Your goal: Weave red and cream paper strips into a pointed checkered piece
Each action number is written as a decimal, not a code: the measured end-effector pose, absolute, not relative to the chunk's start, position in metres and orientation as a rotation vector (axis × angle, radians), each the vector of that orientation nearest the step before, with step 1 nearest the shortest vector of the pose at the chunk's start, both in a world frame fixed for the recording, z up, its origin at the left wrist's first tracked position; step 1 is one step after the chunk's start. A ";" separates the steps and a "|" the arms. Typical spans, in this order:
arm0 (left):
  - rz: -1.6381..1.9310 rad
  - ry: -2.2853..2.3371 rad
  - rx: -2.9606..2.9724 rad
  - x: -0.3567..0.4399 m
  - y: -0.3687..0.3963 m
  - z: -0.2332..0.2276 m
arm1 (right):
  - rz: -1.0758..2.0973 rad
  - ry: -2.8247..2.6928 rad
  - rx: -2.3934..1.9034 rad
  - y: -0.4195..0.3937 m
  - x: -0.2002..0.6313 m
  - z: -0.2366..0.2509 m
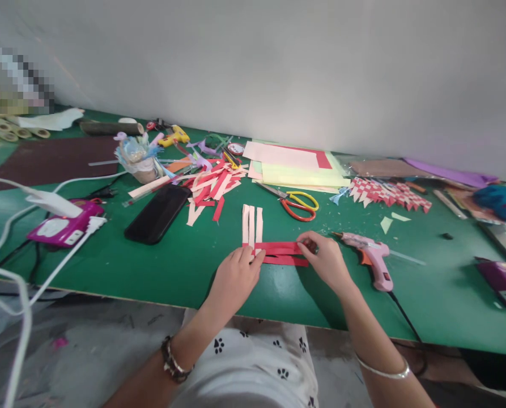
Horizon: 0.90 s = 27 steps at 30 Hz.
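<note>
In front of me, upright pale pink paper strips [251, 222] cross red paper strips [280, 249] that run off to the right. My left hand [237, 276] holds the crossing down with its thumb and fingertips, covering part of it. At the free right ends, the thumb and fingers of my right hand [326, 260] pinch a red strip. Scissors [297, 205] with one yellow and one orange handle lie just beyond. To the right of my right hand rests a pink glue gun [371, 255] with a clear glue stick in its back.
Left of the strips lie a black phone [158, 213] and a heap of loose red and pink strips [216, 182]. Coloured paper sheets [299, 170] and a woven red-and-white paper piece [388, 192] sit farther back. White cables run around a purple power socket [63, 224].
</note>
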<state>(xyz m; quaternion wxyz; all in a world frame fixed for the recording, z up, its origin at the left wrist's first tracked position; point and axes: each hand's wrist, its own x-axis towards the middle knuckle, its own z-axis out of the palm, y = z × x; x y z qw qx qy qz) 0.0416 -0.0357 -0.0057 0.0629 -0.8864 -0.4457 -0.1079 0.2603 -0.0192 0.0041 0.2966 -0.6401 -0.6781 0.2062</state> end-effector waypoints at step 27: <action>-0.197 -1.391 -2.732 0.047 -0.044 0.003 | 0.274 -2.035 -1.798 -0.018 0.261 -0.009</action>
